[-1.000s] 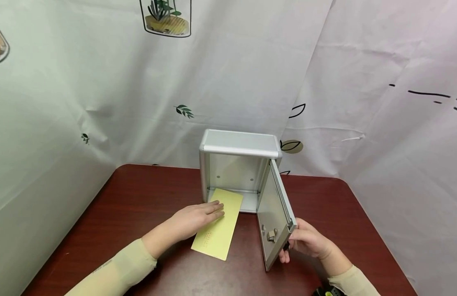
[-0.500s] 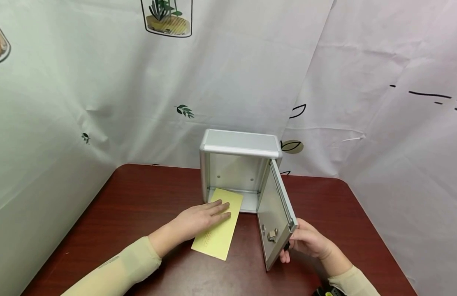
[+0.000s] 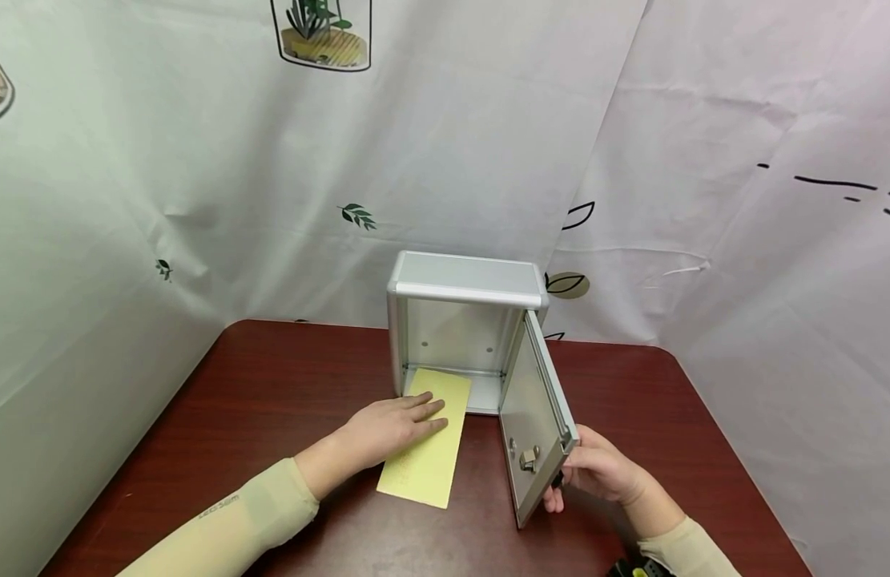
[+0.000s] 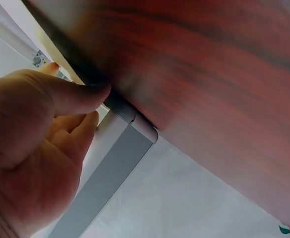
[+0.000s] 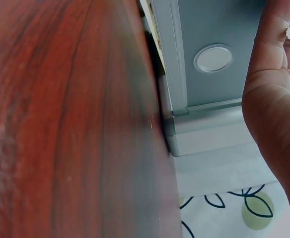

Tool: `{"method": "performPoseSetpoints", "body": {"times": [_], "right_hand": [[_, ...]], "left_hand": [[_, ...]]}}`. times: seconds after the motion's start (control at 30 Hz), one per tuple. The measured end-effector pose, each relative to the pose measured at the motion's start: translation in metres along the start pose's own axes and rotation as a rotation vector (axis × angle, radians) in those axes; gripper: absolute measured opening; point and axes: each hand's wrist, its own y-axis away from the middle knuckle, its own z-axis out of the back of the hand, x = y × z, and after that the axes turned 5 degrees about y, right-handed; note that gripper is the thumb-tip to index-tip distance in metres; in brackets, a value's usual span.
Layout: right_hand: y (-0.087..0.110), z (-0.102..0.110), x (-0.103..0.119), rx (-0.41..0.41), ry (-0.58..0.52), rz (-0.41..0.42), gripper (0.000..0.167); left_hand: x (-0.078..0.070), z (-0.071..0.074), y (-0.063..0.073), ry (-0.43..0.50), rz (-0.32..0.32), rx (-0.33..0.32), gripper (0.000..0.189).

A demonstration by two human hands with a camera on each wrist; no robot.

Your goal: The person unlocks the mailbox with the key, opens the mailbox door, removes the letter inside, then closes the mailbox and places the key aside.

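Note:
A yellow envelope [image 3: 427, 469] slants from the tabletop into the open front of a silver metal lock box [image 3: 468, 274]. My left hand [image 3: 387, 429] lies across it from the left, fingers spread over the top. In the left wrist view the envelope's edge passes between the thumb [image 4: 85, 96] and the fingers. The box's door [image 3: 534, 417] stands swung out on the right, a metal lock cam [image 3: 529, 459] on its inner face. My right hand [image 3: 605, 465] is at the door's outer side, pinching a small black key head [image 3: 557, 479] there.
The dark red wooden table [image 3: 293, 385] carries the box near its back edge. Pale printed cloth [image 3: 452, 160] hangs behind and at both sides. A black strapped device [image 3: 639, 569] shows at the right wrist.
The left hand has slid slightly right over the envelope. The envelope has turned a little, its near end shifting right. The door and right hand have stayed put.

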Motion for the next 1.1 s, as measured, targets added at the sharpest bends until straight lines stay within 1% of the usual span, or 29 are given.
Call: {"method": "performPoseSetpoints", "body": {"times": [0.13,0.3,0.43,0.63,0.9,1.0,1.1], "right_hand": [[0.0,0.0,0.0,0.004,0.007,0.0,0.046],[0.0,-0.001,0.0,0.003,0.002,-0.003,0.046],[-0.001,-0.001,0.0,0.0,-0.01,-0.005,0.046],[-0.001,-0.002,0.0,-0.01,-0.015,-0.014,0.046],[-0.001,-0.002,0.0,-0.015,-0.001,-0.012,0.047],[-0.001,-0.002,0.0,-0.014,0.0,-0.013,0.048],[-0.001,-0.003,0.001,-0.015,-0.003,-0.015,0.048]], "left_hand": [[0.0,0.0,0.0,0.017,0.009,0.028,0.053],[-0.001,0.002,0.001,0.072,0.048,0.103,0.064],[-0.002,0.004,0.0,0.115,0.072,0.127,0.06],[-0.002,0.003,0.001,0.146,0.053,0.066,0.05],[-0.002,0.005,-0.001,0.192,-0.002,-0.057,0.044],[-0.003,0.008,0.0,0.24,0.0,-0.071,0.044],[-0.005,0.012,0.0,0.327,0.013,-0.067,0.042]]}}
